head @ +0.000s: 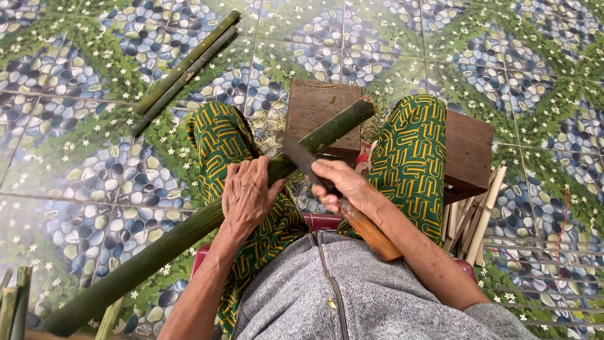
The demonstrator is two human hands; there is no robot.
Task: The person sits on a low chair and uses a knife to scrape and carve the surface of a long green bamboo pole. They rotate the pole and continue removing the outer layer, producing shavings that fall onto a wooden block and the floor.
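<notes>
A long green bamboo pole (157, 249) runs diagonally from the lower left to a wooden block (318, 104) between my knees. My left hand (246, 194) lies flat on the pole where it crosses my left thigh and presses it down. My right hand (343, 184) grips a knife (301, 157) by its wooden handle. The dark blade rests against the pole just beyond my left hand. My legs are in green and yellow patterned trousers.
Two thin split bamboo strips (185, 69) lie on the pebble-patterned tile floor at upper left. A bundle of pale cut bamboo slats (475, 217) leans beside a brown wooden stool (469, 154) on the right. More green bamboo ends (14, 302) poke in at lower left.
</notes>
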